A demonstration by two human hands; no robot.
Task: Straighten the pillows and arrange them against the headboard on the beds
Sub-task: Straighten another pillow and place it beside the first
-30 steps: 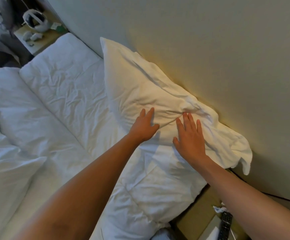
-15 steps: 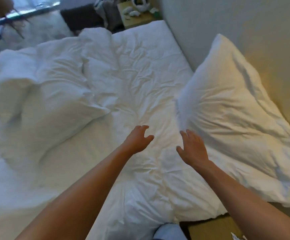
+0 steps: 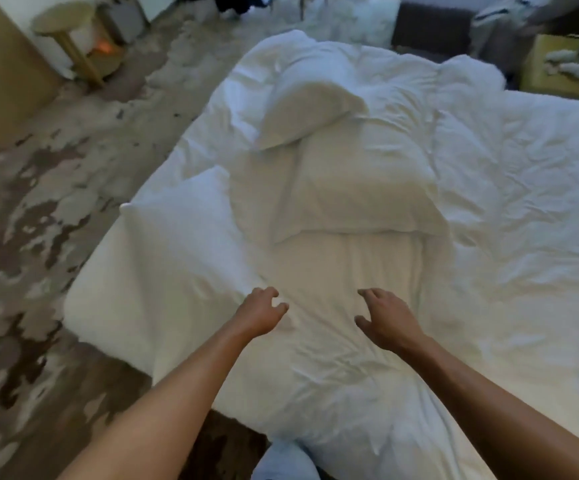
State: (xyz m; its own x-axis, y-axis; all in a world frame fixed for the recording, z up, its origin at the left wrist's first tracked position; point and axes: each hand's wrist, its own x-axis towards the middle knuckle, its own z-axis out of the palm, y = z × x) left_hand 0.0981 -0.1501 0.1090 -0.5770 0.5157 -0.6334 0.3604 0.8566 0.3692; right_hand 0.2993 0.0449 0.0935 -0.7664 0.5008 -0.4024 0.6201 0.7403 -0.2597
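Both hands, left (image 3: 262, 311) and right (image 3: 386, 318), hover empty with loosely curled fingers; the pillow (image 3: 360, 188) lies straight ahead, roughly midway, long axis running away.

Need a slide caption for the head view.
Both empty hands, left and right, reach toward loose pillows on the bed.

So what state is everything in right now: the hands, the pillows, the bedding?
Left hand: fingers loosely curled, holding nothing, over the sheet.
Right hand: fingers loosely curled, holding nothing.
Large white pillow in the middle of the bed: lying flat, rumpled.
Smaller white pillow behind it: tilted, resting on the large one.
White pillow at the bed's left edge: lying askew.
White crumpled duvet: wrinkled, unmade.
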